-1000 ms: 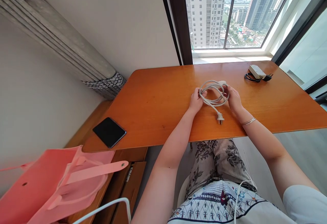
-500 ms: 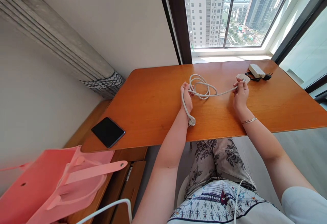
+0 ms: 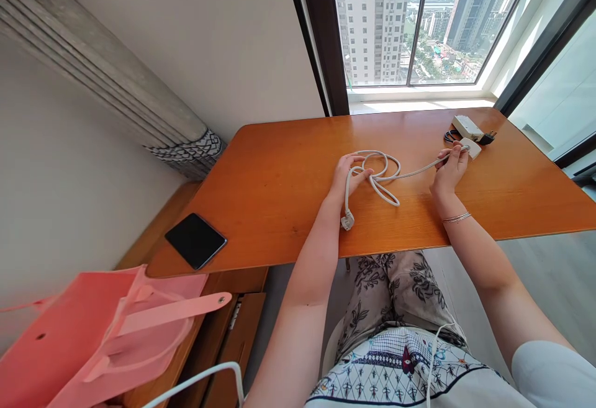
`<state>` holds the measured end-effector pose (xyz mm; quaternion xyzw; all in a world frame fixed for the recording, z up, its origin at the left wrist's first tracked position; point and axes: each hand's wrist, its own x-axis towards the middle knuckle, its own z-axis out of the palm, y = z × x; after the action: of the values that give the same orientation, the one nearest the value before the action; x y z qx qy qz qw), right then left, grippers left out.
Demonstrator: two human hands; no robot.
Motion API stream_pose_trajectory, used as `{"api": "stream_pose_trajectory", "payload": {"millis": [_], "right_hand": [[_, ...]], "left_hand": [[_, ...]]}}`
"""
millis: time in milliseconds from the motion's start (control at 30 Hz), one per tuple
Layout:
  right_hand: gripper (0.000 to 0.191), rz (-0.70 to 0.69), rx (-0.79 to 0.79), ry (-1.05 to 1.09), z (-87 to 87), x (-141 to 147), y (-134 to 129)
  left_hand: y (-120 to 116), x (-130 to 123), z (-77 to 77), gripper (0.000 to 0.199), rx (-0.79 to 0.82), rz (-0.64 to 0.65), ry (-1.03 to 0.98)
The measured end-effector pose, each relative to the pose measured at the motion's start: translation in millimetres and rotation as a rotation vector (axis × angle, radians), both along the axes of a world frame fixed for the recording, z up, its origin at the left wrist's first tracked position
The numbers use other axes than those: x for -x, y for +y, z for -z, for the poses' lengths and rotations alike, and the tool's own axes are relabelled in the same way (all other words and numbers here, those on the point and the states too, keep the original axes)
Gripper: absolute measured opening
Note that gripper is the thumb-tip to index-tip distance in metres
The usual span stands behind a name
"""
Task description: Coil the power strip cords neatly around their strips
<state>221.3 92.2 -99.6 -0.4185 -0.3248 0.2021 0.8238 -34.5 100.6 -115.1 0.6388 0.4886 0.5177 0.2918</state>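
Note:
A white cord point(image 3: 385, 178) lies in loose loops on the wooden table point(image 3: 279, 197). My left hand point(image 3: 347, 175) is at the left side of the loops, thumb and fingers apart, touching the cord. Below that hand, the cord's plug point(image 3: 347, 220) rests near the table's front edge. My right hand point(image 3: 451, 169) has its fingers closed on the cord beside a white block point(image 3: 471, 147) at the cord's other end. Just behind the block sit a white box-shaped adapter point(image 3: 467, 128) and its black plug point(image 3: 487, 138).
A black phone or tablet point(image 3: 196, 241) lies at the table's left front corner. Beyond that corner is a pink bag point(image 3: 107, 333), with a white tube point(image 3: 200, 378) in front. A gathered curtain point(image 3: 112, 66) hangs at the left, and a window point(image 3: 414, 35) stands behind the table.
My right hand and the white block have moved right, closer to the adapter. My left hand has opened, and the loops have spread lower on the table. The plug has shifted slightly left.

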Motion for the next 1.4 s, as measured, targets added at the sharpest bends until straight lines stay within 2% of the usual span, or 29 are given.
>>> {"api": "stream_pose_trajectory", "payload": {"millis": [67,200,367,400,500,600,700,800,900,967,1067,1200,1400], "right_hand": [[0.043,0.01,-0.008,-0.066,-0.5,0.0,-1.8],[0.042,0.054,0.001,-0.112,-4.0,0.0,-6.4],[0.034,0.092,0.006,-0.06,-7.8,-0.4,-7.9],[0.034,0.098,0.003,-0.054,-7.7,-1.4,-6.9],[0.037,0.131,0.019,-0.045,-7.1,-8.1,-1.7],[0.039,0.209,0.04,-0.006,-9.9,-18.6,2.9],[0.032,0.291,-0.019,0.031,-16.6,-28.0,3.3],[0.03,0.356,-0.1,0.004,-22.1,-32.2,1.2],[0.03,0.347,-0.092,-0.046,-21.3,-29.8,0.0],[0.031,0.263,-0.059,-0.074,-18.2,-24.0,-1.1],[0.031,0.093,-0.068,-0.073,-15.1,-8.8,-6.8],[0.037,-0.106,-0.125,-0.106,-17.9,15.0,-22.1],[0.045,-0.434,-0.007,-0.311,-13.5,34.5,-43.1]], "left_hand": [[-1.9,-0.4,0.1,0.032,-0.032,0.061,0.095],[-4.2,-0.5,-0.9,0.024,-0.024,0.096,0.145],[-7.2,-2.5,-6.3,0.013,0.039,0.153,0.023],[-7.2,-3.0,-7.4,0.015,0.038,0.165,-0.03],[-4.1,-1.7,-9.2,0.037,0.062,0.148,-0.232],[1.8,6.3,-9.9,0.05,0.061,-0.017,-0.466],[5.6,20.4,-13.8,0.051,-0.022,-0.312,-0.631],[4.0,32.4,-20.9,0.036,-0.145,-0.574,-0.646],[-1.6,33.4,-25.9,0.012,-0.323,-0.68,-0.555],[-5.6,28.2,-26.3,0.015,-0.383,-0.651,-0.463],[-11.4,17.1,-24.3,0.021,-0.379,-0.513,-0.299],[-19.7,4.9,-22.5,0.026,-0.313,-0.288,-0.116],[-29.6,-7.6,-26.4,0.017,-0.183,-0.095,0.012]]}}
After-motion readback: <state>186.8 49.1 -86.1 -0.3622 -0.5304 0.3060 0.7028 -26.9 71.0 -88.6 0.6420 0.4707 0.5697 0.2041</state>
